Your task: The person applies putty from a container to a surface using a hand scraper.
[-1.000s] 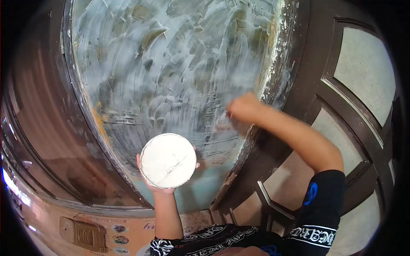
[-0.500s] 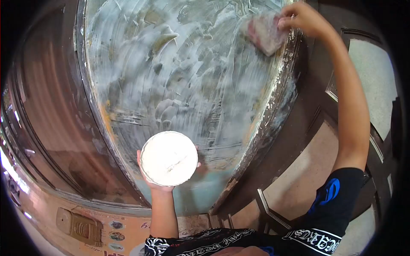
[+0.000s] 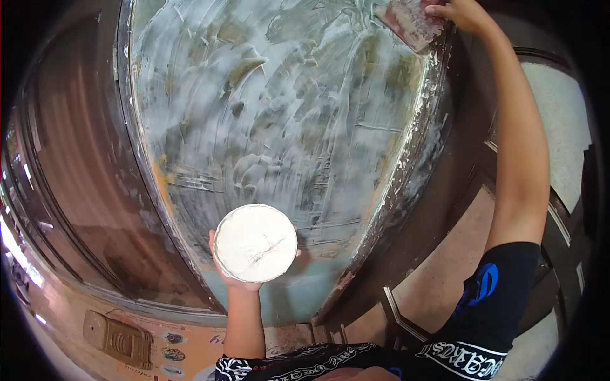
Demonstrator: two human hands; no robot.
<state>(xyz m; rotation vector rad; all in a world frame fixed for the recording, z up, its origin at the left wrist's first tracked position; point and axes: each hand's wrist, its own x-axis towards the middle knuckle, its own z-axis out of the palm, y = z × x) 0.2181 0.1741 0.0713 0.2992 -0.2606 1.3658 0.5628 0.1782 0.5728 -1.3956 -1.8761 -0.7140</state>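
The left hand (image 3: 238, 282) cups the likely weighty paste tub (image 3: 256, 280), best borne on the palm; the right hand (image 3: 469, 15) pinches the nearest edge of a seemingly thin scraper (image 3: 413, 24).

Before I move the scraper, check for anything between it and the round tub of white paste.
Nothing visible stands between the scraper, in the right hand, and the tub; only the smeared panel shows behind. The left hand supports the tub, its top uncovered.

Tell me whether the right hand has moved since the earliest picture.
Yes. The right hand has moved up along the smeared panel and outward to its flaking right edge; it was lower, over the panel itself.
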